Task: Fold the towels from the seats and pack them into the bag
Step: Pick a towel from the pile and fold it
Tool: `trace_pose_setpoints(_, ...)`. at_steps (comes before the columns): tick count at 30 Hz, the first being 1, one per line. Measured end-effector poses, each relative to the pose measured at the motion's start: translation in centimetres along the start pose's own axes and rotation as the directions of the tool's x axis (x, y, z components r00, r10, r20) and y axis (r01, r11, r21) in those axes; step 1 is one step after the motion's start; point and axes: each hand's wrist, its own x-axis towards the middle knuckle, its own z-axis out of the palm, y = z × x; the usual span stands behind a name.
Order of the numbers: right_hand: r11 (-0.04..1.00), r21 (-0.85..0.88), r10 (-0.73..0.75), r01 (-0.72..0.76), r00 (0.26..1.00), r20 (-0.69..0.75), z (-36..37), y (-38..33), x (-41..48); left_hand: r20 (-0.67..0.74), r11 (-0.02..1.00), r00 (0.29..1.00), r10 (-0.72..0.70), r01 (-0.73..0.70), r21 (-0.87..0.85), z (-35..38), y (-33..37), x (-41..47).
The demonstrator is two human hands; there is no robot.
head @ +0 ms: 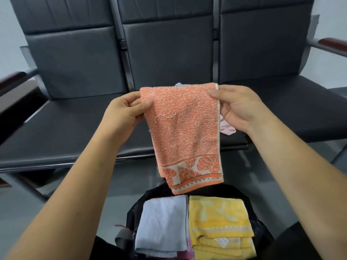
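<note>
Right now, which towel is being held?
The orange towel: left hand and right hand pinch its top corners, and it hangs above the bag. The light blue towel and yellow towel lie folded in the bag.

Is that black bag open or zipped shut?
Open: a folded light blue towel and a yellow towel lie exposed side by side inside the black bag.
</note>
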Motion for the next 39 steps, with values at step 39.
trace_pose_setpoints(39,0.804,-0.592,0.19,-0.062,0.969,0.156,1.0,0.8,-1.0,0.101,0.982,0.978,-0.181,0.185,-0.032,1.1,-0.6,0.1)
